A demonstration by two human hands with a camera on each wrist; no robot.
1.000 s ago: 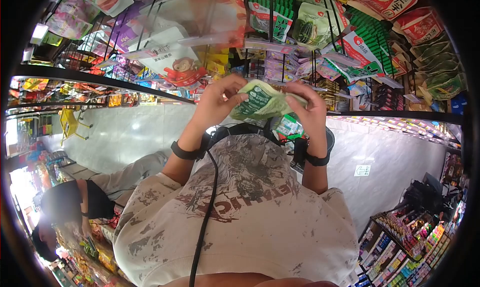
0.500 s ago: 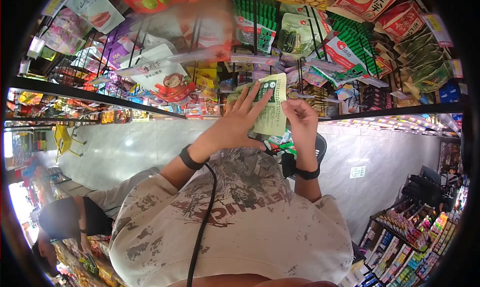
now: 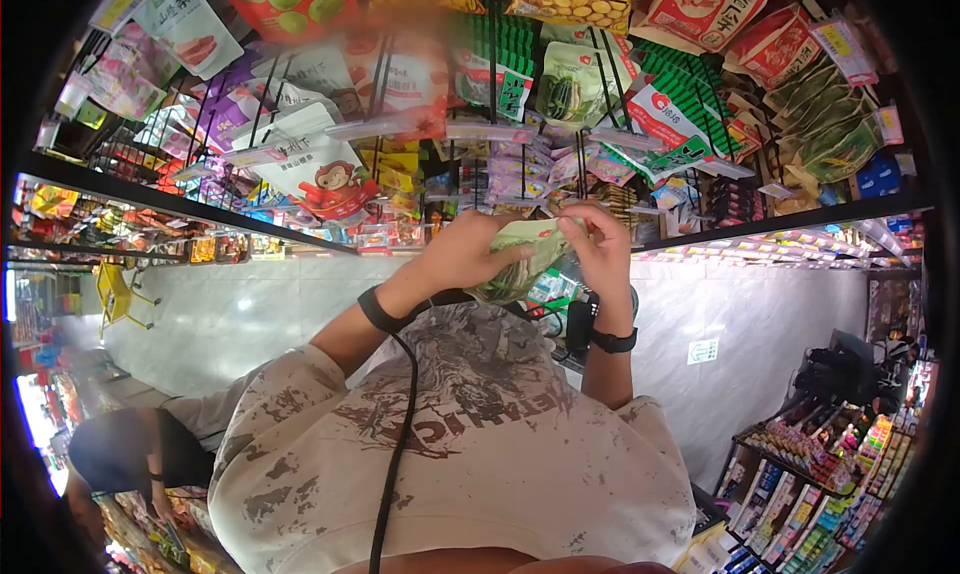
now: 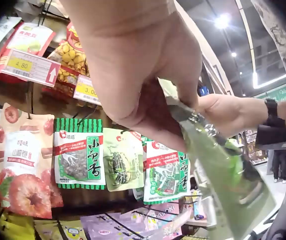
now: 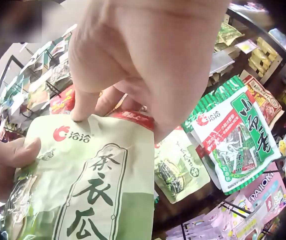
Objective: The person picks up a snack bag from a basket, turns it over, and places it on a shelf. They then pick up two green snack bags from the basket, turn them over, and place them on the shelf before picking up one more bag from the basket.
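A pale green snack packet point(image 3: 508, 282) is held between both hands in front of the chest. My left hand point(image 3: 462, 249) grips its left side, with the thumb on the front; the left wrist view shows the packet point(image 4: 230, 175) hanging tilted from that hand. With finger and thumb, my right hand point(image 3: 602, 246) pinches the packet's top corner. In the right wrist view, large dark characters and a red logo face up on the packet point(image 5: 93, 170), and the left thumb point(image 5: 25, 152) presses its left edge.
Racks of hanging snack bags stand in front, including a green-striped bag point(image 5: 235, 135) and a white bag with a monkey point(image 3: 315, 169). A black shelf edge point(image 3: 180, 214) runs below. Behind left are a yellow stool point(image 3: 122, 294) and another person point(image 3: 145, 449); shelves point(image 3: 815, 474) stand behind right.
The left hand has gone from spread fingers over the packet's printed back to gripping its side. The packet has turned and tilted lower. The right hand keeps its pinch at the edge.
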